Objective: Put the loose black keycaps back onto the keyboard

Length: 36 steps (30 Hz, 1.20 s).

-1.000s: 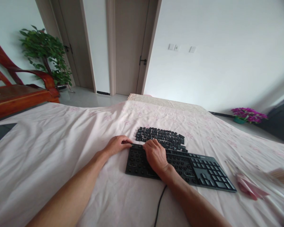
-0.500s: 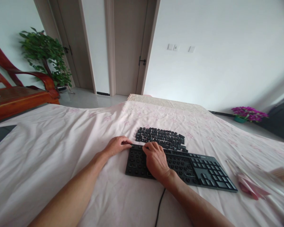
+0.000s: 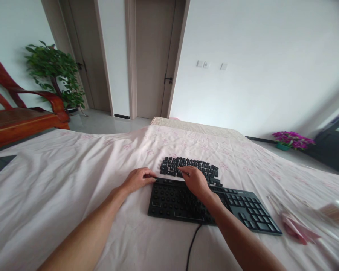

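A pale pink flowered bed sheet (image 3: 59,188) spreads under both hands. The black plastic keyboard (image 3: 186,201), most keys stripped, lies beneath the wrists. The left hand (image 3: 137,180) pinches its far left corner. The right hand (image 3: 196,180), fingers curled, reaches the loose black keycaps (image 3: 186,167) just beyond; whether it grips one, I cannot tell. Refitting seems underway; next, seat a cap.

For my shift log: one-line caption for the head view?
Left hand steadies the stripped keyboard at its corner while the right hand reaches into the loose keycaps.
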Tool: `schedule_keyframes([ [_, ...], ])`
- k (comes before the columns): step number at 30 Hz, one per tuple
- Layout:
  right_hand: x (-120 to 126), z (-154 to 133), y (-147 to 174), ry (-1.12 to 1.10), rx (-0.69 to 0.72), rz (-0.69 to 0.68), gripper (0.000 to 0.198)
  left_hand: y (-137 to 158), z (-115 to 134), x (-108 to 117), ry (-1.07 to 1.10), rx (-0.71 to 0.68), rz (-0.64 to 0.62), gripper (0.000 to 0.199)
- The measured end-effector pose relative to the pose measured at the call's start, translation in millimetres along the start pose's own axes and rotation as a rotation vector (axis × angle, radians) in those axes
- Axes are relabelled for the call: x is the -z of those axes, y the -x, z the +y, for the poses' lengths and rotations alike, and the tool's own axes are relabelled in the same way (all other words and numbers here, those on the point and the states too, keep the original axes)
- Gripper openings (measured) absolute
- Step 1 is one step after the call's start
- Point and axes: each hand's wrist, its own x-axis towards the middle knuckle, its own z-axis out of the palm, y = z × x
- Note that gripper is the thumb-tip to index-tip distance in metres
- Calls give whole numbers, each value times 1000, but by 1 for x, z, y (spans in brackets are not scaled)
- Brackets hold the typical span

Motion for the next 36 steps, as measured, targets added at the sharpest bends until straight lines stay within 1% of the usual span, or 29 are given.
schedule_keyframes([
  [2,0,9,-15,24,-25,10,32,0,-1,0,-7,-8,8,28],
  [5,-5,17,-39,63,-59,-11,27,0,-1,0,-19,-25,11,30],
  [9,-16,21,-68,90,-90,-35,24,-1,-1,1,-28,-29,18,31],
  [13,-24,24,-92,117,-95,-15,24,-2,-1,1,-42,-33,26,30],
  [18,-15,43,-114,165,-157,6,29,-3,-2,0,-31,-23,44,28],
  [21,-8,56,-123,191,-189,-31,25,-4,-1,0,-36,-10,39,27],
  [24,-6,61,-126,214,-176,-83,20,-5,-1,0,-43,-1,36,27],
  [30,-12,53,-124,259,-115,-152,19,-6,-4,-1,-50,3,37,23],
  [36,-16,49,-128,311,-102,-190,20,-5,-4,-1,-38,-5,35,21],
])
